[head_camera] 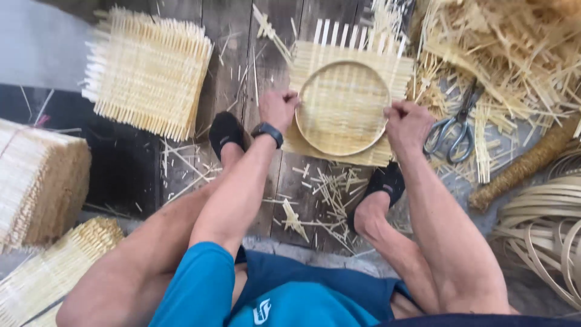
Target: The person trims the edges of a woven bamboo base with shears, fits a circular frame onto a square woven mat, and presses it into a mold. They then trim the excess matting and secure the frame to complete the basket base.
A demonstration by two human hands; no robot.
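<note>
Woven bamboo mat (348,151), square, with a round bamboo hoop (343,109) pressed down on its middle: lies flat on the plank floor (233,36) between the person's feet, directly ahead of the knees. Weave complete under the ring; slat ends stick out ragged past the far edge and the corners stand square outside the circle, so trimming to the round looks not yet done.

Heap of bamboo offcuts (514,54), far right: large, loose, spilling toward the mat.

Second woven mat (148,69), far left: finished as a flat square, no hoop on it, well apart from the work.

Bundles of cut slats (39,181), near left: stacked, untouched.

Coiled bamboo strips (544,230), near right: several loops, perhaps stock for further hoops, though the edge of view cuts them off.

Fibre-wrapped stick (523,166), right: lies slantwise beside the coils.

Scissors (454,130), right of the mat: lying on the floor just beside the right hand, not held.

Left hand (277,109): wristwatch on, fingers curled tight on the hoop's left rim.

Right hand (408,124): fingers closed over the hoop's right rim, pressing it to the mat.

Loose splinters (321,191): scattered between the feet.
</note>
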